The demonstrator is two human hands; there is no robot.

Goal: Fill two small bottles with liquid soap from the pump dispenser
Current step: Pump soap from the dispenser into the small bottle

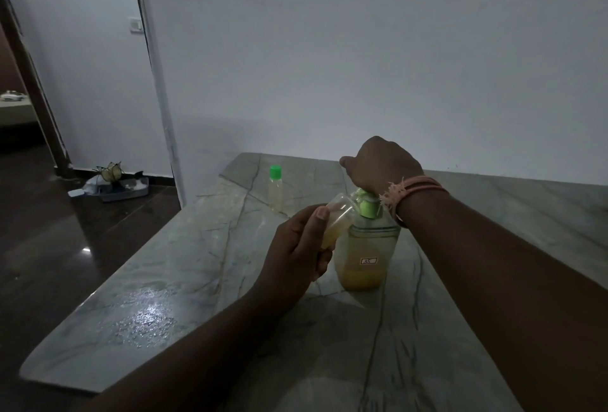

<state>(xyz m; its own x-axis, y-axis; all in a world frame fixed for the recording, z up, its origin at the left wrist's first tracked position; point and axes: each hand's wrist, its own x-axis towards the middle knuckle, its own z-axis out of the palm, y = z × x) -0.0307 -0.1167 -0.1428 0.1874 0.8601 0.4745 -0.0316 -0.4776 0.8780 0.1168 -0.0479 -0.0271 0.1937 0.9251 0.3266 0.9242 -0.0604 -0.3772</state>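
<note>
Plastic small bottle (335, 219), light & likely slick w/ soap, is pinched tilted in left hand (296, 260) at pump dispenser (365, 247) spout mid-worktop (197, 247), right hand (378, 165) curled pressing pump head; capped bottle (275, 188) stands behind nr far edge; grip mid-body.

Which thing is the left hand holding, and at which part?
The left hand grips a small open bottle around its lower body, tilted toward the pump.
</note>
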